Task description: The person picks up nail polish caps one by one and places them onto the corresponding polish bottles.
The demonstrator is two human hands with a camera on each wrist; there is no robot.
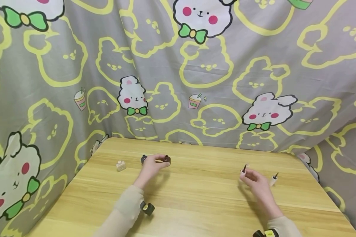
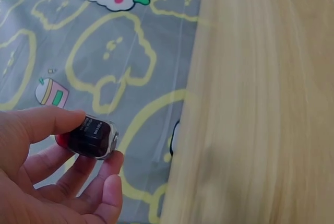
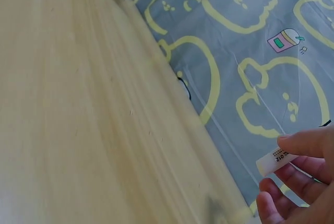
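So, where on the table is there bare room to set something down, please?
The widest bare patch of the table lies between the left hand and right hand; a smaller one lies between the standing white cap and the table's right edge. It's crowded at far left, around the pale bottle, blue bottle and left hand, and between right hand and that cap.

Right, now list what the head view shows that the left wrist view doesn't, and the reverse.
Only the head view shows the right hand holding a white cap, a second cap on the table, the pale bottle and the blue bottle.

Only the left wrist view shows the pale print on the dark bottle.

Both show the left hand gripping that dark bottle, the table and the patterned curtain.
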